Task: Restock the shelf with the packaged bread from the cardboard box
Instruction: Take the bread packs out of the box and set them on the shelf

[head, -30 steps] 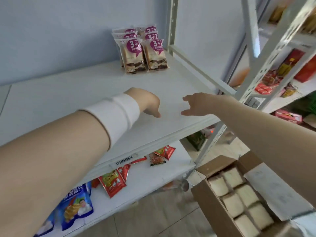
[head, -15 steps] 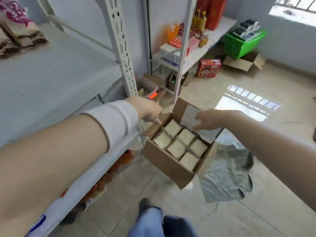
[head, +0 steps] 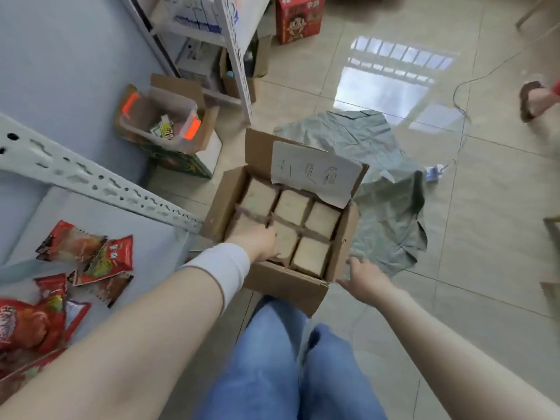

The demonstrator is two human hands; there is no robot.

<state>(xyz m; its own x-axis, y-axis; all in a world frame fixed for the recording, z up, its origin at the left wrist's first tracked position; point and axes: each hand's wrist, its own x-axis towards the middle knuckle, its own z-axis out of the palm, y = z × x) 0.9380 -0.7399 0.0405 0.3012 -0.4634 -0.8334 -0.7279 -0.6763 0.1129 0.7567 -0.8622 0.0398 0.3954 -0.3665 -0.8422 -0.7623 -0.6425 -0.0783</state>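
Observation:
An open cardboard box [head: 285,286] sits on the floor in front of my legs, with a handwritten paper label [head: 315,174] on its far flap. Several pale packaged bread loaves [head: 292,204] stand packed inside it. My left hand [head: 257,244], with a white wristband, reaches into the near-left part of the box; its fingers curl over the edge of the near-left loaf into the gap, fingertips hidden. My right hand [head: 363,278] rests with spread fingers at the box's near-right corner. The white shelf [head: 100,225] lies to the left.
Red snack packets [head: 100,259] lie on the low shelf board, behind a perforated shelf upright [head: 91,177]. A clear plastic bin [head: 160,116] and a red carton [head: 298,18] stand farther off. A grey plastic sheet [head: 391,225] lies beside the box. Another person's sandalled foot [head: 533,100] is at the right.
My view has swung from the upper shelf down to the box on the floor. Both hands have dropped to the box; the left one has gone in among the loaves.

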